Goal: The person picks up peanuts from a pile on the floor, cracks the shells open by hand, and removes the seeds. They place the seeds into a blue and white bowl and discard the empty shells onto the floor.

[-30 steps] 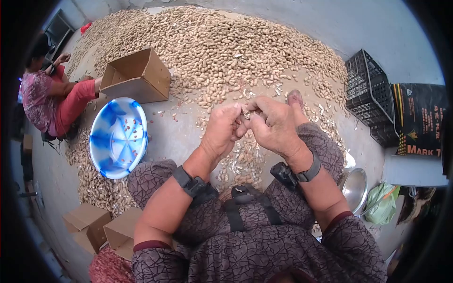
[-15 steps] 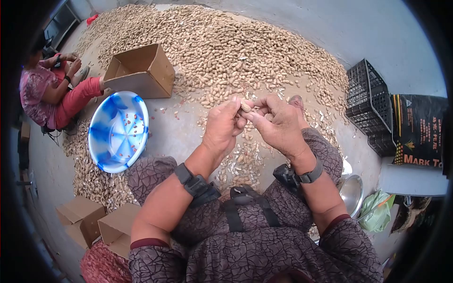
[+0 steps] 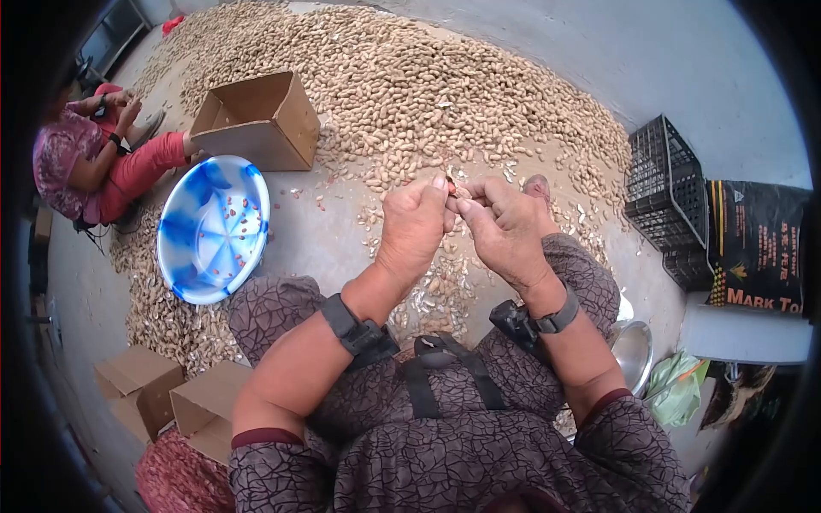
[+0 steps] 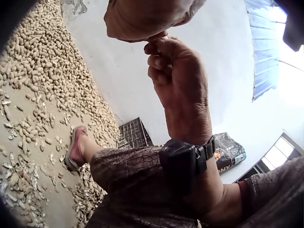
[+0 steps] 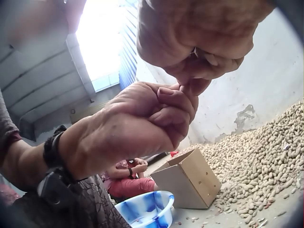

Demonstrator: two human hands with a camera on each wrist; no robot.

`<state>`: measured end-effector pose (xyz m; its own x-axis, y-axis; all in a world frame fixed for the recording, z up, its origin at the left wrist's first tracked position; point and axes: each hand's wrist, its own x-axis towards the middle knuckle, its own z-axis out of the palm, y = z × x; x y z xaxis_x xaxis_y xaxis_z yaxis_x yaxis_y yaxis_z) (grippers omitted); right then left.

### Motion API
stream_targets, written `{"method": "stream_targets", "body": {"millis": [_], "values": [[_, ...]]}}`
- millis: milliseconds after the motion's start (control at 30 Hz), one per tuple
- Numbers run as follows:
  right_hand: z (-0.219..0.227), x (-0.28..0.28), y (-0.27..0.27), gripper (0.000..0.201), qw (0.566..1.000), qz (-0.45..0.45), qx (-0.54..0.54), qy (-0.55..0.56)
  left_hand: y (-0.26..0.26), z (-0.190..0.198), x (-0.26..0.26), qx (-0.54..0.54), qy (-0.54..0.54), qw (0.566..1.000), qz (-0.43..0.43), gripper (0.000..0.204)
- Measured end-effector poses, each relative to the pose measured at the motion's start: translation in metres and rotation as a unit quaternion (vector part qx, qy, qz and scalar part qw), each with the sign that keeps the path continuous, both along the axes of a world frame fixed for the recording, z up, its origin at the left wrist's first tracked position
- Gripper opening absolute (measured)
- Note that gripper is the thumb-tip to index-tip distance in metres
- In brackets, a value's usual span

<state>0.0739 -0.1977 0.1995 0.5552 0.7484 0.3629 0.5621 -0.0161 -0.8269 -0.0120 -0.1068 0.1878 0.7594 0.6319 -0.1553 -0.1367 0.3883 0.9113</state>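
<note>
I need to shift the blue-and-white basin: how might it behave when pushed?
The basin looks like moulded plastic, so probably stiff and fairly light. With only scattered kernels inside, it should slide easily, though those loose kernels might roll.

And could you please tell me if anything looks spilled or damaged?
A few reddish bits lie on the floor outside the blue-and-white basin, which holds similar ones, so they look spilled. The wall has a flaked patch.

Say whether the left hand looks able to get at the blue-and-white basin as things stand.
Probably yes: mostly bare floor lies between the left hand and the basin, whose top is open. That hand is, however, busy pinching a peanut.
</note>
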Motion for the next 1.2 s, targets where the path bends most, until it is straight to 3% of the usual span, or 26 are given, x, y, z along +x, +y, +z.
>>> {"method": "stream_targets", "body": {"millis": [133, 200, 333, 400, 533, 600, 700, 933, 1000, 1033, 1200], "values": [[0.0, 0.001, -0.001, 0.009, 0.998, -0.008, 0.02, -0.062, 0.003, -0.003, 0.0, -0.063, -0.04, 0.997, -0.005, 0.021], [0.011, -0.001, -0.005, 0.009, 0.999, -0.022, -0.042, -0.018, 0.005, 0.002, -0.003, -0.139, -0.045, 0.989, 0.002, 0.018], [0.017, 0.006, -0.007, 0.011, 0.999, 0.007, -0.037, 0.039, 0.013, -0.003, -0.007, -0.148, -0.107, 0.983, -0.024, 0.019], [0.025, 0.006, -0.01, 0.013, 0.992, 0.018, -0.038, 0.116, 0.012, 0.002, -0.009, -0.102, -0.103, 0.988, -0.053, 0.019], [0.026, 0.009, -0.014, 0.015, 0.995, 0.037, -0.013, 0.09, 0.005, 0.014, -0.013, -0.066, -0.108, 0.989, -0.081, 0.021], [0.028, 0.008, -0.015, 0.017, 0.993, 0.044, -0.007, 0.111, 0.003, 0.014, -0.013, 0.047, -0.072, 0.994, -0.073, 0.024], [0.028, 0.009, -0.016, 0.018, 0.996, 0.062, -0.023, 0.062, -0.001, 0.022, -0.011, 0.105, -0.08, 0.99, -0.05, 0.025], [0.027, 0.011, -0.015, 0.015, 0.99, 0.066, -0.05, 0.111, 0.001, 0.013, -0.009, 0.138, -0.079, 0.986, -0.05, 0.017], [0.025, 0.01, -0.013, 0.013, 0.988, 0.04, -0.068, 0.136, 0.006, 0.016, -0.009, 0.17, -0.045, 0.983, -0.057, 0.01], [0.026, 0.007, -0.011, 0.011, 0.984, 0.027, -0.024, 0.174, 0.007, 0.016, -0.009, 0.173, -0.03, 0.983, -0.057, 0.007], [0.031, 0.01, -0.013, 0.013, 0.971, 0.036, -0.06, 0.226, 0.009, 0.02, -0.01, 0.196, 0.006, 0.977, -0.081, 0.009]]}}
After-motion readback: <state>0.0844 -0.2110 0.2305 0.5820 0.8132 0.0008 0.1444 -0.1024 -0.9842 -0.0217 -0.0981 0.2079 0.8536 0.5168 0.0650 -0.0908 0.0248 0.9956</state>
